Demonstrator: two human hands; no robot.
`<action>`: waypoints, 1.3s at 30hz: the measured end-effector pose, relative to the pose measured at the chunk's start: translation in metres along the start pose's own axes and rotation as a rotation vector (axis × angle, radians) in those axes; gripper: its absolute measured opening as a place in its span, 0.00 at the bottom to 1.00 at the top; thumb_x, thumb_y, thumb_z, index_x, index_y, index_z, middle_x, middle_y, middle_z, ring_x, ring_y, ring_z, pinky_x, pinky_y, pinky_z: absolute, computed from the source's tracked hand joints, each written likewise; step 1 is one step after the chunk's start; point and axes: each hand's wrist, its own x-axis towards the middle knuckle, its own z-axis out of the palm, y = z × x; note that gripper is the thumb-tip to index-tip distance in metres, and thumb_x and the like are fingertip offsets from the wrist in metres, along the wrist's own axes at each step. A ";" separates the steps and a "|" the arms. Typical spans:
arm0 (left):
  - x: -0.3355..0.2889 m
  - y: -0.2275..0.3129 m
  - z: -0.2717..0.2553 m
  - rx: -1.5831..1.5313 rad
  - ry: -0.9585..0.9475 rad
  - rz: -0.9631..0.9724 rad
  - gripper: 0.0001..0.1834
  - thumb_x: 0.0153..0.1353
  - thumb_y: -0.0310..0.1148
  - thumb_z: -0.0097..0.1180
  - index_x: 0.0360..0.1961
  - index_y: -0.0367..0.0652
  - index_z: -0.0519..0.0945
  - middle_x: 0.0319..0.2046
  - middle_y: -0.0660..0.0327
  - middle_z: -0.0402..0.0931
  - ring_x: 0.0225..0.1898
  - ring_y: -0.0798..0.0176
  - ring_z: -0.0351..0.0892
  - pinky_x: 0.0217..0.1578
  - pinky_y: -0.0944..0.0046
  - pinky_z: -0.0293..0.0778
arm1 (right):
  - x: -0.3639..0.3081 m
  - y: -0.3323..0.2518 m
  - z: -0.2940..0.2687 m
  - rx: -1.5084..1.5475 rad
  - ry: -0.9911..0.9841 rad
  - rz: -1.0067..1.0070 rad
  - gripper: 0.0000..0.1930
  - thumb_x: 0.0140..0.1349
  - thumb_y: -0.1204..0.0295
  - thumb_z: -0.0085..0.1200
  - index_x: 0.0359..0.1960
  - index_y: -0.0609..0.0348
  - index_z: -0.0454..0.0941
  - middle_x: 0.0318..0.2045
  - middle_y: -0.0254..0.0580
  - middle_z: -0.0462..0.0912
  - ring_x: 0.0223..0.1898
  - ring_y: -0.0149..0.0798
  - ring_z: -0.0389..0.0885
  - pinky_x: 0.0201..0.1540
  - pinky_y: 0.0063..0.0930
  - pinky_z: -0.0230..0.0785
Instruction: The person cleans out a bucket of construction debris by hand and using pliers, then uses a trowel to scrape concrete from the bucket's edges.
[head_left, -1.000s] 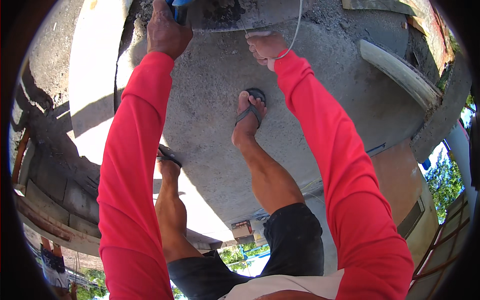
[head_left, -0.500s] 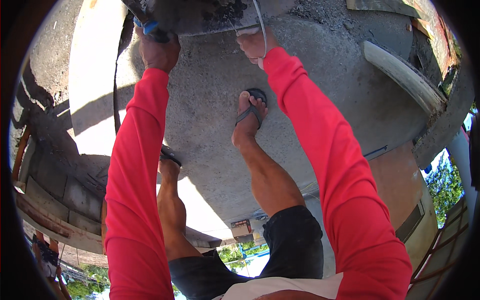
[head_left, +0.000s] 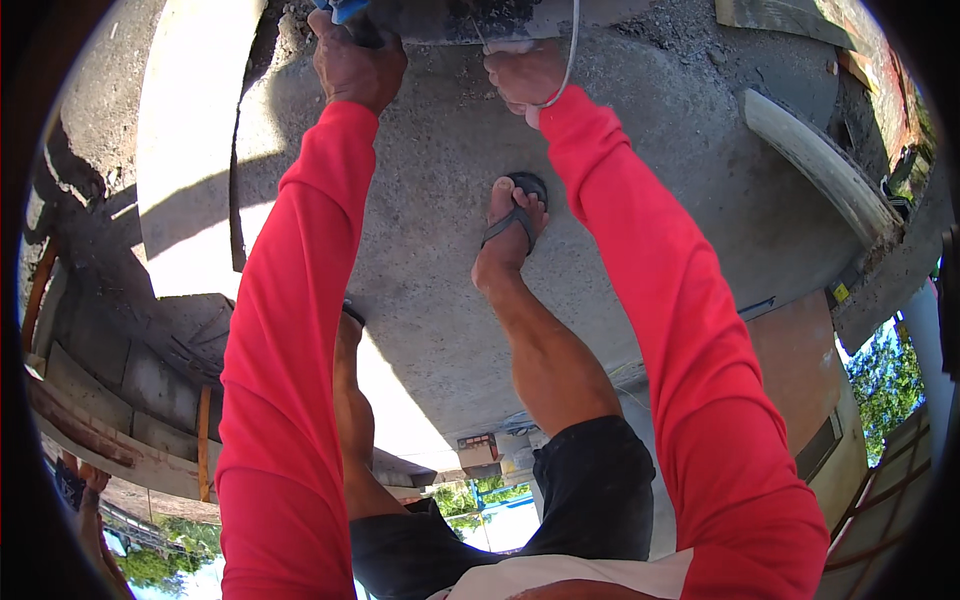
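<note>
At the top left, my left hand [head_left: 360, 68] is closed round a tool handle with a blue and black end [head_left: 348, 12]; the rest of the tool is cut off by the frame edge. My right hand [head_left: 528, 75] is closed, knuckles forward, just below the near edge of a dark grey sheet or pan [head_left: 425, 22] with a black patch. What its fingers hold is hidden, though a thin rod or wire shows beside them. A thin white cord [head_left: 575, 45] runs down from the top edge to my right wrist.
Grey concrete floor [head_left: 430, 230] lies under my sandalled feet. A pale board [head_left: 195, 130] stretches along the left, and a curved wooden plank [head_left: 815, 165] lies at the right. Rubble [head_left: 680, 35] is scattered at the top right. A small red-marked box [head_left: 478, 452] stands behind my legs.
Both hands have shifted right and slightly up in the picture, the left more than the right. The blue-ended handle has moved the same way. Both hands stay closed.
</note>
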 end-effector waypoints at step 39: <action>-0.066 0.042 -0.122 0.153 -0.454 -0.153 0.24 0.39 0.34 0.56 0.37 0.37 0.65 0.27 0.50 0.71 0.29 0.50 0.73 0.32 0.59 0.68 | 0.004 0.008 -0.010 0.622 -0.227 0.316 0.11 0.51 0.65 0.43 0.31 0.59 0.69 0.10 0.25 0.60 0.09 0.22 0.52 0.11 0.17 0.41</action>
